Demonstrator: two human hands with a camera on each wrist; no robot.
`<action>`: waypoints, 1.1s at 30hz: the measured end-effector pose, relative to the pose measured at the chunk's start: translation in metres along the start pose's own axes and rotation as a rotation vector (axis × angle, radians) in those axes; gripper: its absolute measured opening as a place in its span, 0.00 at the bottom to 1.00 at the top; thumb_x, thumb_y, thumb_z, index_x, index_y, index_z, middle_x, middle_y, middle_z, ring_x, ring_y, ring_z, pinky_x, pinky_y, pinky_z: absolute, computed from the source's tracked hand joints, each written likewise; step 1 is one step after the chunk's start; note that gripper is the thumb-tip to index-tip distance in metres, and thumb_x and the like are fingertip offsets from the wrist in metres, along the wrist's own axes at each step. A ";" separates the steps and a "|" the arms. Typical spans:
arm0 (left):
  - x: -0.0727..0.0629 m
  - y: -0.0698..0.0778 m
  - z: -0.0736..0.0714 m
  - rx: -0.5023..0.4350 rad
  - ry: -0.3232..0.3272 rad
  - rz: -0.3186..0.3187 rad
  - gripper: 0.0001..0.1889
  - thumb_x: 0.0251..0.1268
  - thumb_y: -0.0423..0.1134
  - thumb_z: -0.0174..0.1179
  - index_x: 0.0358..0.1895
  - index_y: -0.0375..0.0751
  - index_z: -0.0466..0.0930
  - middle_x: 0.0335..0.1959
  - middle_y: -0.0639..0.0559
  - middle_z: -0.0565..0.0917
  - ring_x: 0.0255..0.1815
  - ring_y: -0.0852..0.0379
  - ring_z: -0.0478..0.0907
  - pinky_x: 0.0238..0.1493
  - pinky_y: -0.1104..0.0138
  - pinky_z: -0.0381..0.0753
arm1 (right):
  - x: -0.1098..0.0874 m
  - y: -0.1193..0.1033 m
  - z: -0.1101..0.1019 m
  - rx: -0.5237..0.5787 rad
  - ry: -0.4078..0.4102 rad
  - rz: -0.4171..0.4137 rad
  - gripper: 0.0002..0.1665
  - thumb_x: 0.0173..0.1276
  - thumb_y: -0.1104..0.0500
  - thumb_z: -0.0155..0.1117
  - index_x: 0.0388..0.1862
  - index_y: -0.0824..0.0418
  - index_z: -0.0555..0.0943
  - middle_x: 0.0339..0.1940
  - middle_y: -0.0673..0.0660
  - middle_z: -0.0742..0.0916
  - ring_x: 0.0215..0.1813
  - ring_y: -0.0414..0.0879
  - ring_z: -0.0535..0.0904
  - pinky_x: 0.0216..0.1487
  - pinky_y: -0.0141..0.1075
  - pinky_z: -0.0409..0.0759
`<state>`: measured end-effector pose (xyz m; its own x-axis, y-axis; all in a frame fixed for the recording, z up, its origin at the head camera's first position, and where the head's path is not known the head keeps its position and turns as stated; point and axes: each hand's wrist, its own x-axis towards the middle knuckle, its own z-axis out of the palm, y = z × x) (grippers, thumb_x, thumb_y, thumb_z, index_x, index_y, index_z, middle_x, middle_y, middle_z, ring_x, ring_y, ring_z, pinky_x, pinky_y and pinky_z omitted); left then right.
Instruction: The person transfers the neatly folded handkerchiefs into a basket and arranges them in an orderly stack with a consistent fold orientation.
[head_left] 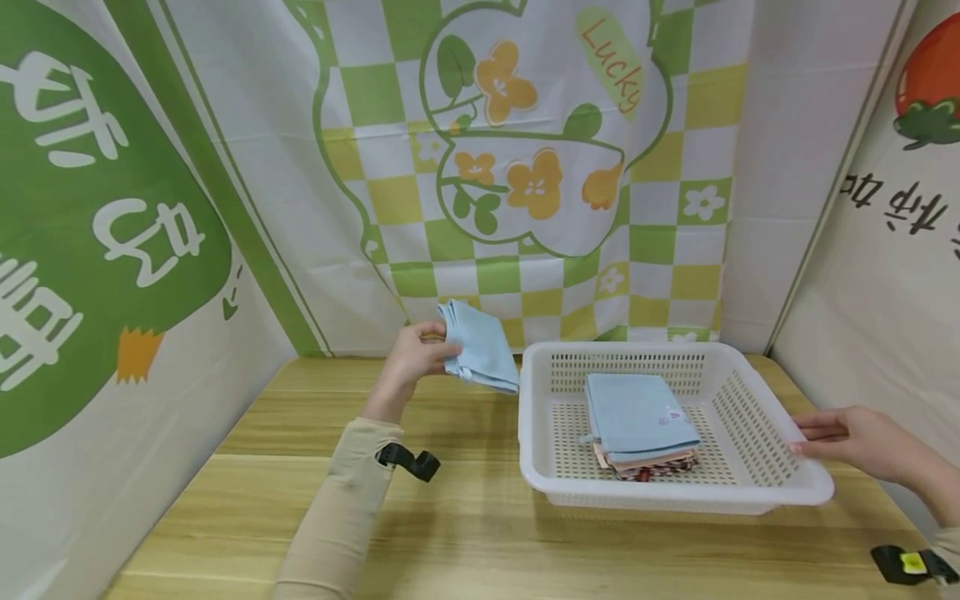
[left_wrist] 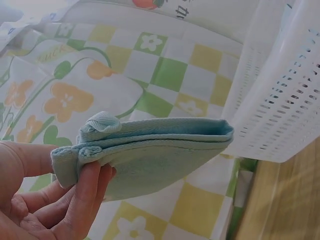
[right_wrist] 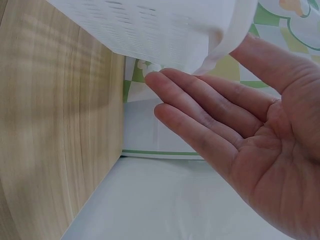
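Note:
My left hand [head_left: 422, 354] grips a folded light blue cloth [head_left: 482, 346] by one end and holds it above the table, left of a white plastic basket [head_left: 806, 486]. In the left wrist view, the cloth's folded layers [left_wrist: 165, 155] lie between my thumb and fingers. My right hand [head_left: 862, 440] is at the basket's right rim. In the right wrist view, the thumb reaches over the rim [right_wrist: 240, 30] and the fingers extend fairly straight below it. Inside the basket, another folded blue cloth [head_left: 637, 412] tops a small stack with a pinkish cloth [head_left: 660, 460] and a dark patterned one [head_left: 652, 475].
The basket stands on a wood-grain table [head_left: 300, 492] with bare wood in front and to its left. A green-checked printed curtain [head_left: 547, 300] hangs behind the table. Printed panels flank both sides. Each wrist wears a black strap mount [head_left: 408, 460].

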<state>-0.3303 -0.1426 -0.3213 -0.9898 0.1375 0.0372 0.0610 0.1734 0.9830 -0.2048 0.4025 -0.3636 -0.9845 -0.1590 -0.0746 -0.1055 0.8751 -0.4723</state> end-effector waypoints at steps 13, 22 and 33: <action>-0.002 0.011 0.008 -0.016 -0.016 0.037 0.13 0.59 0.28 0.60 0.46 0.29 0.72 0.36 0.43 0.81 0.29 0.58 0.82 0.36 0.65 0.85 | -0.001 0.000 0.000 0.008 -0.001 0.001 0.36 0.65 0.50 0.64 0.56 0.80 0.72 0.44 0.66 0.86 0.36 0.35 0.82 0.36 0.35 0.83; -0.003 0.018 0.015 -0.043 -0.032 0.043 0.11 0.59 0.28 0.60 0.44 0.29 0.72 0.34 0.43 0.82 0.28 0.58 0.82 0.35 0.64 0.85 | 0.000 -0.001 0.000 0.011 -0.003 0.012 0.36 0.65 0.49 0.64 0.56 0.80 0.72 0.44 0.67 0.86 0.37 0.39 0.83 0.38 0.41 0.84; 0.000 0.020 0.028 -0.028 -0.068 0.054 0.11 0.58 0.29 0.61 0.43 0.30 0.73 0.33 0.45 0.83 0.29 0.57 0.82 0.42 0.54 0.84 | -0.001 -0.001 0.000 -0.008 0.012 0.007 0.36 0.64 0.49 0.65 0.56 0.79 0.73 0.42 0.66 0.87 0.40 0.49 0.84 0.37 0.42 0.84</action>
<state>-0.3251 -0.1116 -0.3066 -0.9741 0.2121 0.0787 0.1094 0.1369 0.9845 -0.2039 0.4014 -0.3629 -0.9868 -0.1475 -0.0675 -0.0997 0.8797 -0.4649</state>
